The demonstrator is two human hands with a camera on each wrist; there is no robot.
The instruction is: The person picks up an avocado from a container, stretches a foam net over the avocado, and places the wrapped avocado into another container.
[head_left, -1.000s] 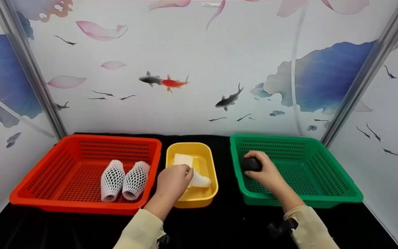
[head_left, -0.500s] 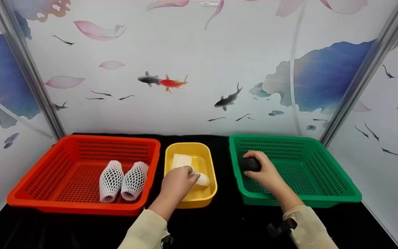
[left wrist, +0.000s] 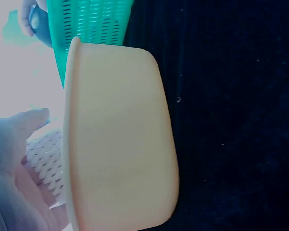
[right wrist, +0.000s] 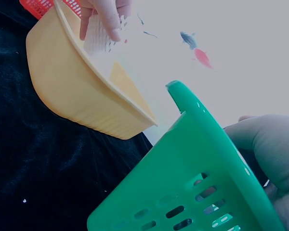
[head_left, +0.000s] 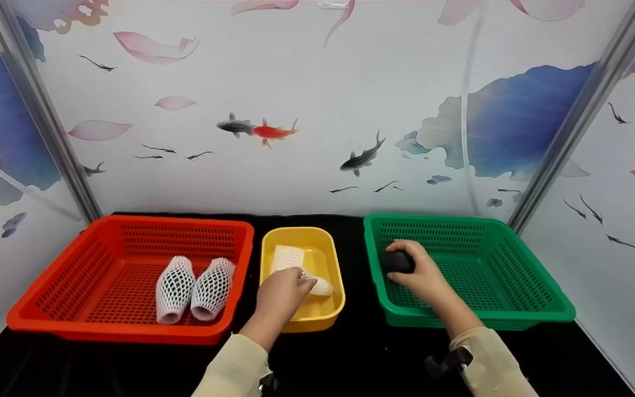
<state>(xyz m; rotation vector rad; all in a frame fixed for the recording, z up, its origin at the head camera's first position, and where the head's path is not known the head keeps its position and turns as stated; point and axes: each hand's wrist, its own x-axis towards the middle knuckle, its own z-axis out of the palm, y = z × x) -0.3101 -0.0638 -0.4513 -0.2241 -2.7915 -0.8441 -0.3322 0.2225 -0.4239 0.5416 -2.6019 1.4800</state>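
In the head view my left hand (head_left: 281,295) reaches over the yellow basin (head_left: 326,322), thumb and fingers pinching a white foam net sleeve (head_left: 322,286). The left wrist view has this foam net sleeve (left wrist: 45,156) between the thumb and the curled fingers, partly behind the basin wall. Another foam net sleeve (head_left: 289,256) lies flat at the basin's back left. My right hand (head_left: 419,273) is inside the green basket (head_left: 480,317) at its left side. Its thumb and fingers grip a dark, rounded, smooth object (head_left: 398,261), partly covered by the hand.
A red basket (head_left: 119,330) stands at left, with two bulging foam net sleeves (head_left: 174,289) side by side at its right. Black cloth (head_left: 345,364) covers the table. A patterned white wall (head_left: 306,176) rises behind the containers, with metal posts at both corners.
My left hand has shifted slightly right and covers more of the foam net sleeve it pinches. The right hand keeps its grip on the dark object in the same spot.
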